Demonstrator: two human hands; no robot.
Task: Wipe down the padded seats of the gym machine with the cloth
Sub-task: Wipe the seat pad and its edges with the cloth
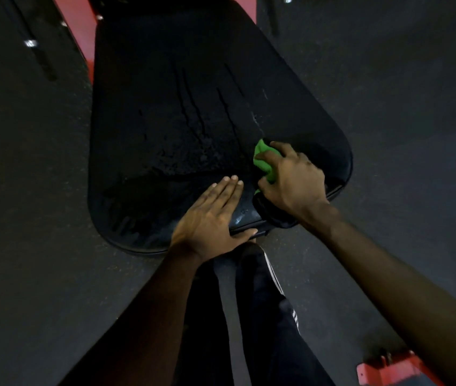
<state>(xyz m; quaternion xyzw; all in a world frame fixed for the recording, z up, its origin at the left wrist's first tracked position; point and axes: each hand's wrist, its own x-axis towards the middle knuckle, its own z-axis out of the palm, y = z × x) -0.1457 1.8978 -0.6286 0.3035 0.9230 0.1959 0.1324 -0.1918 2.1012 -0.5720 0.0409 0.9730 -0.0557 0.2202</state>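
Note:
A wide black padded seat of the gym machine fills the middle of the head view, its surface wet with streaks and droplets. My right hand presses a bunched green cloth onto the seat near its right front corner, fingers closed over it. My left hand lies flat on the front edge of the seat, fingers together and stretched forward, thumb hooked along the rim, holding nothing.
Red frame bars of the machine run beside the seat's far end. A red metal foot sits on the dark rubber floor at bottom right. My legs in dark striped trousers stand just before the seat.

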